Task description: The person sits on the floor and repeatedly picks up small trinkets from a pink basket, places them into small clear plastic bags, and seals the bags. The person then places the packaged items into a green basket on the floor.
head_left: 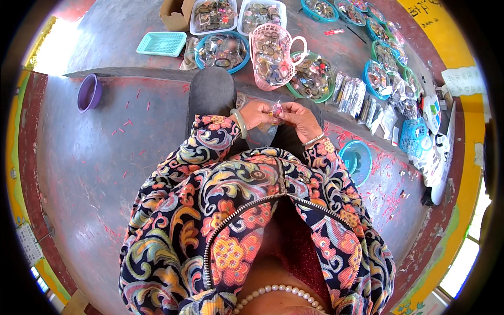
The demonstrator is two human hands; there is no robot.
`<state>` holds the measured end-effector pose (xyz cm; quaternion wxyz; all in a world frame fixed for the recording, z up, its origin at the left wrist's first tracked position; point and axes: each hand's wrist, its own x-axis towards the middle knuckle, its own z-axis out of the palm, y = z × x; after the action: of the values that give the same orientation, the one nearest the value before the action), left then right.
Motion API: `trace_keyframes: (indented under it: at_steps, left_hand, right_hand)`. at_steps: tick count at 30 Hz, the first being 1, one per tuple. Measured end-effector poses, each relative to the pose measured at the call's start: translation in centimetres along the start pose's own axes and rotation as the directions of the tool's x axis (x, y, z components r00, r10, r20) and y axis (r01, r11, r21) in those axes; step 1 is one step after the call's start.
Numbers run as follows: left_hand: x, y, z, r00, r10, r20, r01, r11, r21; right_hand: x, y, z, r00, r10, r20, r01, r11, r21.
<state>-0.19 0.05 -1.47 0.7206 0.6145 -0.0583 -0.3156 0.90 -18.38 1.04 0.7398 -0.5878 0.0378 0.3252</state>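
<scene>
Between my fingertips is a small clear plastic bag (276, 109) with something reddish-pink in it, too small to make out. My left hand (255, 115) pinches it from the left, a pale bangle on that wrist. My right hand (301, 121) closes on its right side, fingers bent and a silver bracelet at the wrist. Both hands are over my lap, between my knees. Just beyond them stands a pink basket (255, 41) with a loop handle, filled with small bagged pieces. Beside it a green round basket (329, 92) holds similar ones.
A blue basket (231, 70), two white trays (212, 33) and a teal tray (161, 43) stand ahead. A purple basin (90, 93) is at left, a blue basin (357, 164) at right. Several baskets and plastic-wrapped packets (350, 97) line the right. Red scraps litter the floor.
</scene>
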Motion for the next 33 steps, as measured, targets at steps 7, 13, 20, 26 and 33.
trace_keyframes:
  at_steps: [7, 13, 20, 26, 33]
  left_hand:
    - [-0.1, 0.4, 0.4, 0.998, -0.032, -0.055, 0.036, 0.996, 0.079]
    - [0.2, 0.1, 0.3, 0.999, -0.033, -0.028, 0.031, 0.996, -0.078]
    - [0.1, -0.2, -0.2, 0.996, -0.093, 0.004, 0.093, 0.994, 0.049]
    - [0.2, 0.1, 0.6, 0.987, -0.096, 0.131, 0.106, 0.992, -0.066]
    - [-0.2, 1.0, 0.6, 0.995, -0.085, 0.045, 0.081, 0.994, 0.078]
  right_hand:
    - [-0.1, 0.1, -0.8, 0.994, 0.102, 0.04, -0.105, 0.992, 0.064]
    - [0.1, 0.8, -0.8, 1.0, 0.01, -0.027, -0.008, 0.996, 0.086]
    - [0.2, 0.3, -0.8, 0.999, 0.042, -0.012, -0.041, 0.994, 0.105]
    - [0.0, 0.4, -0.3, 0.998, -0.058, -0.038, 0.061, 0.995, 0.084]
    - [0.4, 0.4, 0.3, 0.999, 0.009, -0.043, -0.011, 0.999, -0.035]
